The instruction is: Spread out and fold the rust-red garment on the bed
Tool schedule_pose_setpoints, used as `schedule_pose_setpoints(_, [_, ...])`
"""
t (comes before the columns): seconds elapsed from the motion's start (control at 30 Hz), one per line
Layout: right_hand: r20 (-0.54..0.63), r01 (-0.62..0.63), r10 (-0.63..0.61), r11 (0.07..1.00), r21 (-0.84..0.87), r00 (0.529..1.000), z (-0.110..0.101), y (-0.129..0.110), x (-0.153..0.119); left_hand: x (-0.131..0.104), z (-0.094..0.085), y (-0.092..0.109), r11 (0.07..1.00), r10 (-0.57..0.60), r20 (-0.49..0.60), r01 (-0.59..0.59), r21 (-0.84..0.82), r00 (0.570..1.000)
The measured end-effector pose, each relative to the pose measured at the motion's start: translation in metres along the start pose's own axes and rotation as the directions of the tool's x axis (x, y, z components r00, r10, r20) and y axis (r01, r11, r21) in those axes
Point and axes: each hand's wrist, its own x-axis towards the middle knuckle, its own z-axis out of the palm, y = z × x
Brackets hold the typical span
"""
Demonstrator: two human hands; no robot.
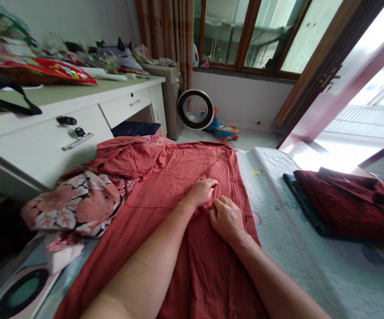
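A red garment [165,190] lies spread over the bed, with creases and a lengthwise fold down its right part. My left hand [202,193] is closed on the cloth near the middle, its fingers pinching a raised bit of fabric. Just right of it and slightly nearer, my right hand [226,215] is also closed on the red cloth, knuckles up. The two hands are close together but apart. At the garment's far left, its cloth is bunched up beside a floral-patterned cloth [88,204].
Folded dark red clothes [347,204] lie on the pale bed cover [278,212] at right. A white desk [85,102] holding a red packet [45,71] and clutter stands at left. Beyond are a washing machine with its round door [196,109] open and a blue-orange toy [223,128].
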Motion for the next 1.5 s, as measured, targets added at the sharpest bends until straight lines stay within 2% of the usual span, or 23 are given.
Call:
schedule_pose_setpoints(1.17, [0.027,-0.030,0.029,0.999,0.037,0.999,0.0045,0.0041,0.0017,0.0012,0.0026,-0.0040,1.000,0.014,-0.005,-0.014,0.001,1.000])
schedule_pose_setpoints(1.37, [-0.042,-0.062,0.065,0.996,0.057,0.997,0.0055,0.0061,0.0017,0.0004,-0.0002,-0.0005,1.000,-0.004,0.009,0.004,-0.014,1.000])
schedule_pose_setpoints(1.5, [0.034,-0.091,0.089,0.994,0.061,0.995,0.0061,0.0059,0.0035,-0.0004,-0.0006,0.0001,1.000,-0.009,0.002,0.009,-0.022,1.000])
